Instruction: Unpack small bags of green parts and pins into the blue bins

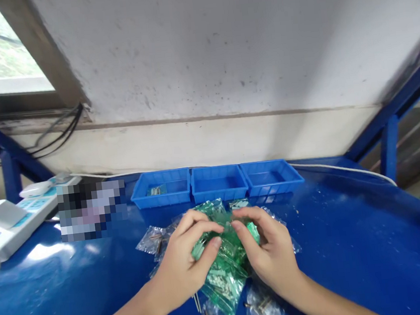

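Observation:
My left hand (187, 256) and my right hand (270, 252) come together over a pile of small plastic bags in the middle of the table. Their thumbs and index fingers are curled into pinches that face each other. Green see-through film of a plastic bag (224, 219) shows between the fingertips; its exact edges are blurred. Below the hands lies a green bag with pale small parts (222, 280). Clear bags with brownish metal pieces surround it: one clear bag (153, 241) left of my left hand, another clear bag (265, 310) below my right wrist.
Along the back of the table stand three blue bins: a left bin (162, 200) with a small packet inside, a middle bin (220, 195) and a right bin (276, 189). A white power strip (37, 210) with plugs lies at the left, beside a pixelated patch.

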A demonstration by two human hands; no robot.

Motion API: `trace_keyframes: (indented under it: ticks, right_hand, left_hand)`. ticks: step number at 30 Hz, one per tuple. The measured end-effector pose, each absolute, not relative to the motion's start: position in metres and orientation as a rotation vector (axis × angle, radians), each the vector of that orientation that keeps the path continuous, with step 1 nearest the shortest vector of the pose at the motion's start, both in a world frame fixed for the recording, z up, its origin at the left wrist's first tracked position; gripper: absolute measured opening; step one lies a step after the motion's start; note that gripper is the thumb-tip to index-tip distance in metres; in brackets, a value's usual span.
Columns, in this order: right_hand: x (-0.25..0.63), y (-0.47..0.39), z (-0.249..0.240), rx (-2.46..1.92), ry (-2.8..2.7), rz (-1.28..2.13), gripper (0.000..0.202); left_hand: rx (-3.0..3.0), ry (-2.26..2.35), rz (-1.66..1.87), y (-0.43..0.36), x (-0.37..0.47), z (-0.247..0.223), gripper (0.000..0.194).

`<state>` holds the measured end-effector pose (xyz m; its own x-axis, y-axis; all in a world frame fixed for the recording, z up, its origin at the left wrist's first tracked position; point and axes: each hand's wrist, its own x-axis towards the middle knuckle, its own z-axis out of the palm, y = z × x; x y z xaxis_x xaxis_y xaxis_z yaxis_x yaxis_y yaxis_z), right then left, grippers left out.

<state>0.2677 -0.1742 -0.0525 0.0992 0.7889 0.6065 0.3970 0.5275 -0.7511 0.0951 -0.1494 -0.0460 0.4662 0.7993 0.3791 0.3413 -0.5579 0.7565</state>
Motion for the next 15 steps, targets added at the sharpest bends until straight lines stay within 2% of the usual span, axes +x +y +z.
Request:
trace_keyframes:
  ticks: [3, 5, 8, 11, 15]
  right_hand:
    - [0.269, -0.174, -0.050, -0.898, -1.755, 0.222, 0.026]
    - [0.269, -0.172, -0.050, -0.790, -1.926, 0.154, 0.031]
    - [0.268, -0.163, -0.051, -0.688, -2.103, 0.041, 0.032]
    - [0.262, -0.152, -0.045, -0.728, -2.186, 0.006, 0.023]
    - [0.252, -0.144, -0.032, -0.988, -1.957, 0.253, 0.019]
  left_hand:
    - [1.689, 0.917, 0.879, -0.149, 0.097, -0.045, 0.035]
    - [1.476, 0.946, 0.894, -0.146, 0.097, -0.046, 0.039]
    - [1.380, 1.016, 0.915, -0.139, 0.096, -0.047, 0.032]
    - [1.413, 1.046, 1.002, -0.133, 0.094, -0.045, 0.025]
    - [1.732, 1.141, 1.271, -0.130, 0.087, -0.044, 0.007]
